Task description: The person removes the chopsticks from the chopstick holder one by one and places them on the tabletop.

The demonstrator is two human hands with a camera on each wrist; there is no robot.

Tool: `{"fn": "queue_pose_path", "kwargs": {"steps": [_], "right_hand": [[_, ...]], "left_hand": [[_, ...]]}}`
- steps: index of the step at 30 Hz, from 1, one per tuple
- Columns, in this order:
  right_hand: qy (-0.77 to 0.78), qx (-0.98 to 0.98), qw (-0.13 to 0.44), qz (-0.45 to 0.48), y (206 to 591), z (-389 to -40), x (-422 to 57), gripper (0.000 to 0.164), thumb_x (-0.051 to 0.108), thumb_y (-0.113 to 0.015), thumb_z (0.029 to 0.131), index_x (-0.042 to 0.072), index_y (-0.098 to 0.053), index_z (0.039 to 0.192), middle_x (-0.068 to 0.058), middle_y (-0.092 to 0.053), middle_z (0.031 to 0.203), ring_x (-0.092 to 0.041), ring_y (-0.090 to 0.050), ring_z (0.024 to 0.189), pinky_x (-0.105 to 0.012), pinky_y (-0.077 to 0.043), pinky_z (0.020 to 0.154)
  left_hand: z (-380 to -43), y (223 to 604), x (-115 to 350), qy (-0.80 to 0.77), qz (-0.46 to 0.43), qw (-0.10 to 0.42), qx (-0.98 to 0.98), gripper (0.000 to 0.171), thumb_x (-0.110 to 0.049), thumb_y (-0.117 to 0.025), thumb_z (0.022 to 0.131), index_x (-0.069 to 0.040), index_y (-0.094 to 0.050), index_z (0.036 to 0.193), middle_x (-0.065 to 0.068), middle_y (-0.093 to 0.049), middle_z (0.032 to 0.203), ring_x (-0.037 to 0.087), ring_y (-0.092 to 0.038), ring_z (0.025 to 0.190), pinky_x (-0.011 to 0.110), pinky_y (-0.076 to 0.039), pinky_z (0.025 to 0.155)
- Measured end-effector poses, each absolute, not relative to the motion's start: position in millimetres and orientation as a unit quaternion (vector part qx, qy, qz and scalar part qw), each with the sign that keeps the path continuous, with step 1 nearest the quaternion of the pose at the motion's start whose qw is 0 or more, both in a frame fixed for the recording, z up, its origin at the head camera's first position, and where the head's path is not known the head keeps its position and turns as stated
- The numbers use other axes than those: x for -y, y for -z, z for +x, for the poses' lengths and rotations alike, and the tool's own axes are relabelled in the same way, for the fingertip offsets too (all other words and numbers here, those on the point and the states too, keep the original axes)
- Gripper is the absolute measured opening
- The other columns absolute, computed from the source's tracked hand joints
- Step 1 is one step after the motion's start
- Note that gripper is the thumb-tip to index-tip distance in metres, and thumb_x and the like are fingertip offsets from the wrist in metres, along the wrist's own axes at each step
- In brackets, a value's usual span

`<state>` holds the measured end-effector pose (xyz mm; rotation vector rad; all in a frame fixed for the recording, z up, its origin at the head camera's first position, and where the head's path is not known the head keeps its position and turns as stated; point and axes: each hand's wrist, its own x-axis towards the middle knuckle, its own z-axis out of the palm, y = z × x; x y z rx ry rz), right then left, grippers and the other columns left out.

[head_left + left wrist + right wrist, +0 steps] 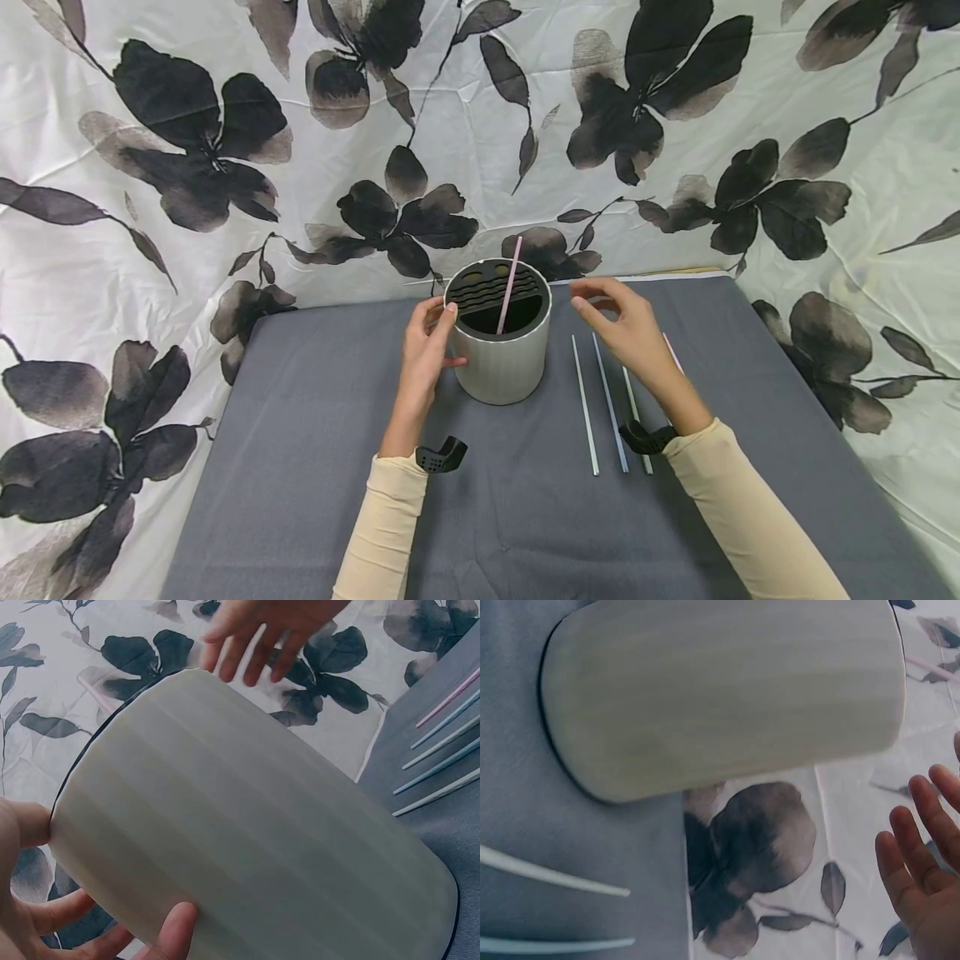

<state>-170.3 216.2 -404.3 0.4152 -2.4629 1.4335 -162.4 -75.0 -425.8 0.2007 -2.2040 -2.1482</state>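
A pale cylindrical utensil holder [501, 375] stands upright at the back of the table. Its black slotted insert [491, 287] has wavy slits, round holes and one larger opening. A pink chopstick [510, 287] leans up out of that larger opening. My left hand [425, 350] holds the holder's left side, thumb at the rim and little finger against the wall [225, 795]. To the right of the holder my right hand [626, 325] hovers with loosely bent fingers and nothing between them. The right wrist view shows its fingers [930, 825] spread, apart from the holder.
Several pastel chopsticks lie side by side right of the holder, among them a white one [585, 408], a blue one [611, 408] and a pink one [672, 352] partly behind my right forearm. A grey cloth [315, 467] covers the table. Floral fabric [465, 100] hangs behind.
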Motion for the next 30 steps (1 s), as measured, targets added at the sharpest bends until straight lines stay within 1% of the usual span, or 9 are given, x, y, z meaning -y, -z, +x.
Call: {"fn": "queue_pose_path", "kwargs": {"steps": [3, 6, 11, 16, 18, 20, 25, 28, 30], "right_hand": [[-0.482, 0.849, 0.148, 0.16, 399.7, -173.5, -205.0, 0.032, 0.024, -0.067, 0.104, 0.012, -0.069, 0.134, -0.009, -0.069, 0.126, -0.021, -0.062, 0.116, -0.05, -0.054, 0.105], [-0.47, 0.849, 0.171, 0.173, 395.9, -176.8, -193.8, 0.03, 0.022, -0.069, 0.103, 0.01, -0.07, 0.131, -0.011, -0.07, 0.124, -0.027, -0.063, 0.116, -0.052, -0.054, 0.105], [-0.454, 0.852, 0.184, 0.186, 392.5, -181.8, -177.5, 0.028, 0.019, -0.072, 0.101, 0.009, -0.072, 0.127, -0.01, -0.07, 0.124, -0.029, -0.062, 0.117, -0.054, -0.054, 0.104], [-0.428, 0.863, 0.182, 0.197, 387.1, -184.2, -163.0, 0.027, 0.023, -0.072, 0.1, 0.01, -0.073, 0.124, -0.009, -0.07, 0.124, -0.029, -0.059, 0.118, -0.053, -0.051, 0.101], [-0.417, 0.868, 0.181, 0.2, 384.8, -184.9, -157.7, 0.026, 0.025, -0.072, 0.1, 0.01, -0.074, 0.122, -0.009, -0.07, 0.124, -0.03, -0.059, 0.117, -0.053, -0.049, 0.1], [-0.404, 0.874, 0.178, 0.203, 383.4, -185.7, -152.8, 0.025, 0.027, -0.072, 0.1, 0.011, -0.075, 0.12, -0.009, -0.07, 0.122, -0.03, -0.058, 0.117, -0.053, -0.049, 0.101], [-0.373, 0.887, 0.179, 0.206, 384.0, -187.8, -143.5, 0.024, 0.028, -0.074, 0.099, 0.01, -0.077, 0.114, -0.009, -0.072, 0.119, -0.032, -0.058, 0.12, -0.054, -0.049, 0.107], [-0.358, 0.891, 0.188, 0.205, 385.5, -189.3, -139.6, 0.024, 0.028, -0.077, 0.097, 0.009, -0.077, 0.112, -0.009, -0.074, 0.116, -0.032, -0.058, 0.121, -0.053, -0.049, 0.108], [-0.353, 0.892, 0.196, 0.206, 385.9, -189.9, -137.4, 0.024, 0.027, -0.079, 0.095, 0.008, -0.077, 0.109, -0.009, -0.074, 0.114, -0.033, -0.058, 0.12, -0.053, -0.049, 0.107]], "left_hand": [[-162.6, 425.8, 75.2, 0.696, 0.064, 0.029, 0.715, 0.048, -0.044, -0.063, 0.104, -0.019, -0.055, 0.145, 0.008, -0.057, 0.146, 0.025, -0.054, 0.134, 0.039, -0.068, 0.062], [-162.5, 425.4, 75.5, 0.697, 0.064, 0.027, 0.714, 0.049, -0.045, -0.063, 0.104, -0.019, -0.055, 0.145, 0.008, -0.057, 0.146, 0.025, -0.054, 0.134, 0.039, -0.068, 0.063], [-162.2, 424.8, 76.2, 0.699, 0.063, 0.021, 0.712, 0.05, -0.046, -0.063, 0.104, -0.019, -0.055, 0.145, 0.008, -0.056, 0.146, 0.025, -0.054, 0.135, 0.044, -0.069, 0.067], [-160.8, 423.0, 76.2, 0.701, 0.062, 0.017, 0.71, 0.053, -0.046, -0.063, 0.104, -0.018, -0.053, 0.148, 0.009, -0.055, 0.149, 0.025, -0.053, 0.137, 0.055, -0.068, 0.073], [-160.8, 422.4, 76.0, 0.701, 0.063, 0.016, 0.71, 0.053, -0.045, -0.063, 0.104, -0.017, -0.052, 0.149, 0.009, -0.054, 0.15, 0.025, -0.052, 0.138, 0.056, -0.068, 0.073], [-161.1, 422.2, 75.9, 0.7, 0.064, 0.016, 0.711, 0.052, -0.044, -0.062, 0.105, -0.018, -0.052, 0.148, 0.009, -0.054, 0.15, 0.025, -0.052, 0.138, 0.054, -0.068, 0.072], [-161.6, 424.4, 75.9, 0.697, 0.064, 0.021, 0.714, 0.05, -0.044, -0.063, 0.104, -0.018, -0.054, 0.146, 0.008, -0.055, 0.147, 0.025, -0.053, 0.137, 0.042, -0.069, 0.064], [-161.6, 426.0, 76.1, 0.697, 0.062, 0.026, 0.714, 0.05, -0.045, -0.063, 0.104, -0.019, -0.055, 0.145, 0.008, -0.056, 0.145, 0.026, -0.054, 0.135, 0.04, -0.069, 0.063], [-161.3, 426.1, 76.2, 0.698, 0.061, 0.028, 0.713, 0.05, -0.046, -0.063, 0.104, -0.019, -0.055, 0.145, 0.008, -0.057, 0.144, 0.025, -0.055, 0.134, 0.042, -0.069, 0.064]]}}
